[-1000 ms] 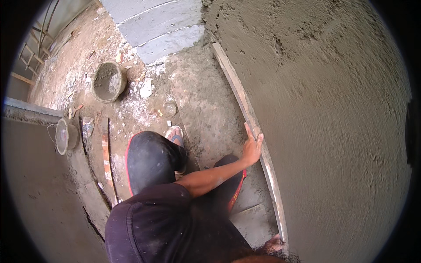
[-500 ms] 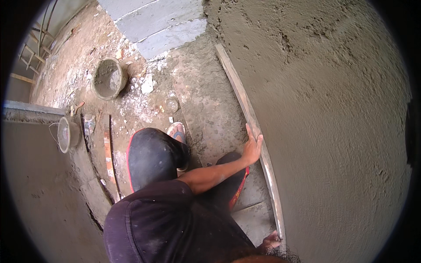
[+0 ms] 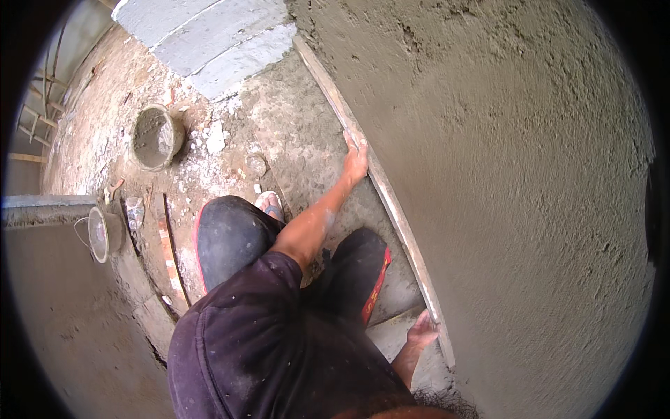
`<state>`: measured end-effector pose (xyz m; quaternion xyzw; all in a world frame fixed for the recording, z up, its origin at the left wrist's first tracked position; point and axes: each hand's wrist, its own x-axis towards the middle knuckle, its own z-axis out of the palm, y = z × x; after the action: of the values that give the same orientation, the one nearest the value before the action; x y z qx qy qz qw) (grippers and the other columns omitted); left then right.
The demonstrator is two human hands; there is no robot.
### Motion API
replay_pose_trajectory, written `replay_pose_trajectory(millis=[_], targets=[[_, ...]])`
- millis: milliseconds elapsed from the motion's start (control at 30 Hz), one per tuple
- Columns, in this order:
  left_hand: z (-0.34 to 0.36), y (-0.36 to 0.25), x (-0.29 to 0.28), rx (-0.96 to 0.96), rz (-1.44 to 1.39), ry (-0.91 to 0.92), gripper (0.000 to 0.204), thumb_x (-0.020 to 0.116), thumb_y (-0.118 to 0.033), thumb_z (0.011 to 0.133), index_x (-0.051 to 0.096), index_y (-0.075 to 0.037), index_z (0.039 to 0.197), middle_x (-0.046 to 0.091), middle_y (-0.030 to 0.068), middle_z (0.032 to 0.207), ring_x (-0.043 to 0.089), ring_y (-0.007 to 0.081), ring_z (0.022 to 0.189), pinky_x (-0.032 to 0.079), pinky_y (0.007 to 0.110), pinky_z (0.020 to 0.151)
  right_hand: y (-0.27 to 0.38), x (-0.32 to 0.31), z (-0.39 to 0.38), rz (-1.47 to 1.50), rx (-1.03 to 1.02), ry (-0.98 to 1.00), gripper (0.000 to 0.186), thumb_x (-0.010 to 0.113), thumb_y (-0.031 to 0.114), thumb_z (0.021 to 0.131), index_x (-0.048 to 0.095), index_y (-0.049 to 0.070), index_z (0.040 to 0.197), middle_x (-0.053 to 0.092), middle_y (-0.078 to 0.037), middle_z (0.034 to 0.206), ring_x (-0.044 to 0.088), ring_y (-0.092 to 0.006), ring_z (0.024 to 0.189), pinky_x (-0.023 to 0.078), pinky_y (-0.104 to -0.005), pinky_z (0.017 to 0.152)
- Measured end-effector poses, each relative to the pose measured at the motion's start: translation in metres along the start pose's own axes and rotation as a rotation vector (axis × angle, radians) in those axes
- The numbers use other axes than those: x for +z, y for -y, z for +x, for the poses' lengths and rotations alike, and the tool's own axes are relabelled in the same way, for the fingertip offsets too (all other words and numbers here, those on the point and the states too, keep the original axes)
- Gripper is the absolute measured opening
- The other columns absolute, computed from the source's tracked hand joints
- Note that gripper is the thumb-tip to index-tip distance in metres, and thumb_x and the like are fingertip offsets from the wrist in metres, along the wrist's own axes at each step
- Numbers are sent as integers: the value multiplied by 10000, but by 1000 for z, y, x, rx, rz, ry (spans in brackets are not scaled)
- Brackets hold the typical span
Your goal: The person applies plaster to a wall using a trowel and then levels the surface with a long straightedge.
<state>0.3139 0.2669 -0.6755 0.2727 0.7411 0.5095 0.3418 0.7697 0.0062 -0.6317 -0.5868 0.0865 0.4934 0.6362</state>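
Note:
A long, narrow wooden straightedge (image 3: 391, 199) lies along the foot of the wet grey plastered wall (image 3: 516, 209), its far end close to the light grey blocks. My left hand (image 3: 356, 159), arm stretched forward, grips the straightedge on its upper half. Close to the near end, my right hand (image 3: 423, 331) holds the same wood, its palm turned upward and its fingers partly hidden against the edge. Where the straightedge passes, the plaster looks smoother than the rough patches farther up.
A mortar-crusted bucket (image 3: 158, 137) stands on the rubble-strewn floor at the left. Nearer is a smaller pail (image 3: 105, 234) with a wire handle, beside a strip of wood (image 3: 168, 251). Light grey blocks (image 3: 216, 42) rise at the far end. My bent knees are left of the straightedge.
The straightedge has shifted forward and a little left along the wall. Both my hands have moved with it, and more of my right hand and forearm shows now.

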Motion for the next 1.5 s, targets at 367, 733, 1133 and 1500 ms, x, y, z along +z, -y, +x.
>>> replay_pose_trajectory(millis=[367,733,1133,1500], targets=[[-21,-132,-32,212,24,-232,747,412,-368,978,22,5,1494,527,369,1220,555,481,1103,422,453,952,71,3,-63,102,-185,220,467,551,361,928,512,-34,1174,558,-179,1177,526,-272,1146,481,-367,994],[-59,-295,-74,367,-85,-236,793,452,-420,953,119,95,1456,615,331,1078,605,440,1036,457,449,890,130,74,-176,212,-442,186,408,617,381,894,576,-20,957,602,-146,989,582,-245,940,494,-344,807],[-71,-458,-106,644,-181,-360,958,506,-507,901,119,225,1382,645,262,740,642,277,554,514,372,546,262,32,-141,209,-309,874,698,390,596,946,626,-53,1048,661,-159,991,648,-277,889,565,-402,777],[-144,-387,-75,499,-264,-185,885,496,-464,932,121,171,1421,470,428,1239,480,473,1215,373,380,1040,243,-19,-129,240,-491,664,628,435,588,933,658,4,992,690,-138,905,659,-267,752,568,-375,656]])
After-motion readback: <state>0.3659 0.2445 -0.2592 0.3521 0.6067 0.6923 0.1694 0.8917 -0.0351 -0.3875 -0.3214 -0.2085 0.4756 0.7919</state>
